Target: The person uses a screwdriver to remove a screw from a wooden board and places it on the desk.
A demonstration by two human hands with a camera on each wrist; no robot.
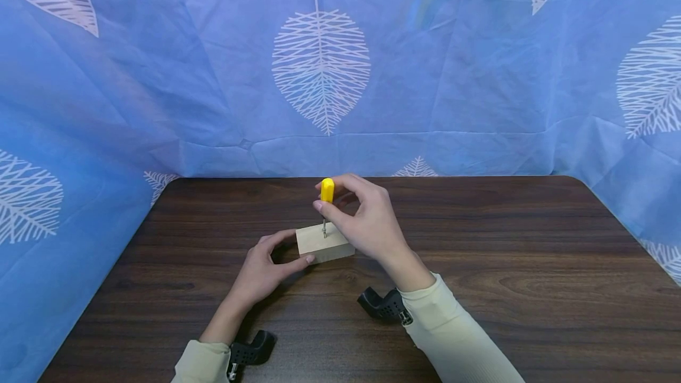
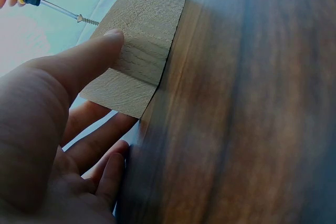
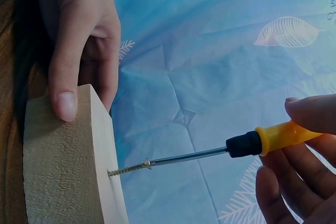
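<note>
A pale wooden block (image 1: 324, 248) lies on the dark table. My left hand (image 1: 262, 268) grips its left end, with the thumb (image 2: 100, 51) on the near side face and fingers around the end and far side. In my right hand (image 1: 367, 217) is a screwdriver (image 1: 327, 190) with a yellow handle and black collar, held upright above the block between thumb and fingers. Its shaft (image 3: 189, 156) meets the head of a screw (image 3: 130, 169). The screw's tip stands in the block's top face, with most of its thread showing above the wood.
The dark wood-grain table (image 1: 505, 241) spreads out around the block. Behind it hangs a blue cloth (image 1: 223, 75) with white leaf prints. A black wrist mount sits at each sleeve, the left mount (image 1: 255, 347) and the right mount (image 1: 380, 304) both close over the tabletop.
</note>
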